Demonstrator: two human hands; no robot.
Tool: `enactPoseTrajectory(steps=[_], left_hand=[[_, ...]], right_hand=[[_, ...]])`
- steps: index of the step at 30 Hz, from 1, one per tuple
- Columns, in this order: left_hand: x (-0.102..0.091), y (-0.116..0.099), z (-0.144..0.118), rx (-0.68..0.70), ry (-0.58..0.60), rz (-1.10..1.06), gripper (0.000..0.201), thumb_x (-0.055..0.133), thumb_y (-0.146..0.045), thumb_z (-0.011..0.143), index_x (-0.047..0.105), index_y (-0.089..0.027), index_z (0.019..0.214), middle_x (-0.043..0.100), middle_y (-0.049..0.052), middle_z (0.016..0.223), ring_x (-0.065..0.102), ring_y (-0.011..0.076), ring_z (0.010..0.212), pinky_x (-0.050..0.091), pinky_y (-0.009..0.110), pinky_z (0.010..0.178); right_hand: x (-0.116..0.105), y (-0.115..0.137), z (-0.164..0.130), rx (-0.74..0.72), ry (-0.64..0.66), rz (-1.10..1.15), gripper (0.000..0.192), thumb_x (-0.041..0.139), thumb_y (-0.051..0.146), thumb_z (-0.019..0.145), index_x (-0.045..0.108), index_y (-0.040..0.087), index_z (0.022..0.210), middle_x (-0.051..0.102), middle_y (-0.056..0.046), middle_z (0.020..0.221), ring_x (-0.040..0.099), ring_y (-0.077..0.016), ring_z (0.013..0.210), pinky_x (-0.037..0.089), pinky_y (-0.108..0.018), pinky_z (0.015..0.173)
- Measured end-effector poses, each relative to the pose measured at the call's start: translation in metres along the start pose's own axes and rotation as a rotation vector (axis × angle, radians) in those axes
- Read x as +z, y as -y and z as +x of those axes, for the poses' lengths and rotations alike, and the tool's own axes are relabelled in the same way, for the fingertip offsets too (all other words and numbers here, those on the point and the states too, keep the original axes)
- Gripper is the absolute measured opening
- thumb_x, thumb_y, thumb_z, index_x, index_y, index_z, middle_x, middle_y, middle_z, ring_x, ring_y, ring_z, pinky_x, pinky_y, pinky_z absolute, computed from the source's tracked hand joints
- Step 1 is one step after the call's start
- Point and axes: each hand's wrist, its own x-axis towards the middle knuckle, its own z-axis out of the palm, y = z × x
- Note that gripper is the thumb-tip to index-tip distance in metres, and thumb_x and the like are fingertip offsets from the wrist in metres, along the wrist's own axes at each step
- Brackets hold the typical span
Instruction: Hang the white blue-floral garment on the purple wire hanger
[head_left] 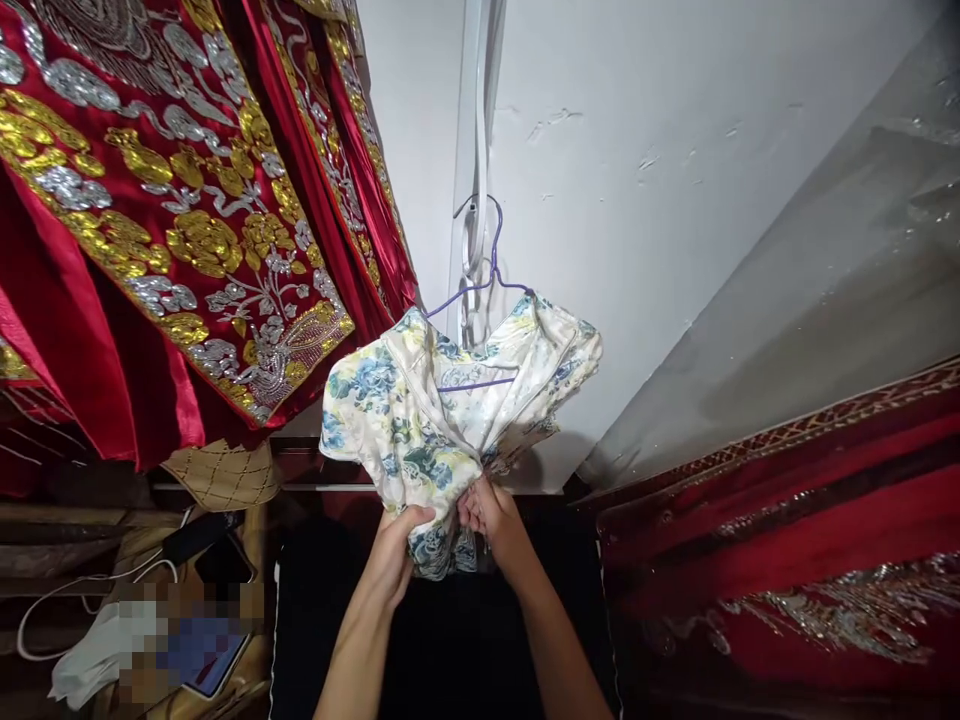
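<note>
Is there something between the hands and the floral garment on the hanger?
Nothing visible. The left hand and right hand already grip the bunched lower part of the floral garment, which hangs on the purple hanger.

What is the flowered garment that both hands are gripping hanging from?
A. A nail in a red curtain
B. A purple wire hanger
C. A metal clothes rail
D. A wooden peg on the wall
B: the floral garment, bunched in the left hand and right hand, hangs on a purple wire hanger against the white wall.
</note>
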Motion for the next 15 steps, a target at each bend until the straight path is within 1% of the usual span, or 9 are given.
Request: enactPoseTrajectory(steps=[2,4,6,7,9,10,11,14,15], left_hand=[[0.000,-0.001,-0.005,-0.003,0.005,0.020,0.064,0.076,-0.021,0.063,0.066,-0.014,0.125,0.078,0.010,0.101,0.069,0.0327,0.113,0.051,0.042,0.102],[-0.002,-0.003,-0.007,0.004,0.007,0.042,0.062,0.076,-0.023,0.063,0.066,-0.016,0.124,0.078,0.009,0.103,0.069,0.0321,0.113,0.051,0.042,0.102],[-0.007,-0.004,-0.003,0.020,-0.003,0.077,0.060,0.076,-0.026,0.065,0.066,-0.019,0.124,0.077,0.008,0.108,0.069,0.0318,0.113,0.053,0.042,0.100],[-0.011,-0.004,0.001,0.035,-0.014,0.101,0.060,0.077,-0.027,0.067,0.065,-0.020,0.125,0.076,0.008,0.111,0.069,0.0318,0.113,0.053,0.041,0.100],[-0.020,-0.004,0.010,0.107,-0.075,0.159,0.058,0.079,-0.031,0.070,0.063,-0.022,0.125,0.074,0.008,0.114,0.067,0.0321,0.115,0.052,0.041,0.100],[-0.025,-0.002,0.014,0.175,-0.126,0.201,0.056,0.079,-0.033,0.072,0.062,-0.023,0.125,0.073,0.007,0.115,0.066,0.0319,0.116,0.051,0.041,0.101],[-0.029,-0.001,0.019,0.272,-0.205,0.252,0.054,0.078,-0.036,0.074,0.061,-0.024,0.125,0.071,0.007,0.118,0.064,0.0314,0.119,0.050,0.041,0.102],[-0.035,0.007,0.025,0.633,-0.474,0.458,0.054,0.074,-0.039,0.080,0.054,-0.027,0.129,0.059,0.007,0.132,0.054,0.0289,0.129,0.042,0.040,0.110],[-0.033,0.011,0.025,0.728,-0.508,0.533,0.055,0.074,-0.038,0.081,0.053,-0.028,0.131,0.055,0.007,0.136,0.051,0.0282,0.131,0.039,0.039,0.112]], right_hand=[[0.003,0.006,-0.002,-0.065,0.036,-0.034,0.047,0.050,0.051,0.094,0.055,0.020,0.059,0.055,-0.002,0.056,0.046,-0.0149,0.054,0.035,-0.030,0.056],[0.000,0.017,-0.002,-0.112,0.061,-0.079,0.040,0.054,0.043,0.091,0.056,0.020,0.059,0.056,-0.002,0.057,0.047,-0.0152,0.057,0.035,-0.029,0.058],[-0.004,0.021,-0.004,-0.105,0.055,-0.081,0.034,0.055,0.040,0.090,0.057,0.020,0.063,0.055,0.000,0.058,0.045,-0.0144,0.056,0.034,-0.028,0.058],[-0.006,0.020,-0.005,-0.085,0.037,-0.060,0.034,0.055,0.041,0.090,0.056,0.020,0.064,0.053,0.001,0.058,0.043,-0.0136,0.055,0.033,-0.028,0.056],[-0.008,0.012,-0.010,-0.048,-0.005,0.005,0.036,0.055,0.044,0.090,0.049,0.021,0.063,0.049,0.002,0.058,0.037,-0.0121,0.052,0.029,-0.027,0.052],[-0.008,0.007,-0.013,-0.038,-0.017,0.038,0.037,0.054,0.045,0.090,0.047,0.021,0.063,0.047,0.003,0.059,0.036,-0.0117,0.051,0.028,-0.027,0.051],[-0.009,0.002,-0.016,-0.032,-0.019,0.060,0.037,0.054,0.046,0.091,0.045,0.022,0.064,0.045,0.003,0.059,0.035,-0.0115,0.051,0.027,-0.027,0.051],[-0.009,-0.003,-0.022,-0.028,0.024,0.043,0.040,0.052,0.047,0.093,0.042,0.022,0.064,0.040,0.004,0.059,0.033,-0.0119,0.053,0.028,-0.028,0.053],[-0.008,-0.002,-0.023,-0.028,0.048,0.021,0.041,0.051,0.047,0.094,0.041,0.022,0.064,0.039,0.004,0.058,0.033,-0.0120,0.054,0.028,-0.028,0.054]])
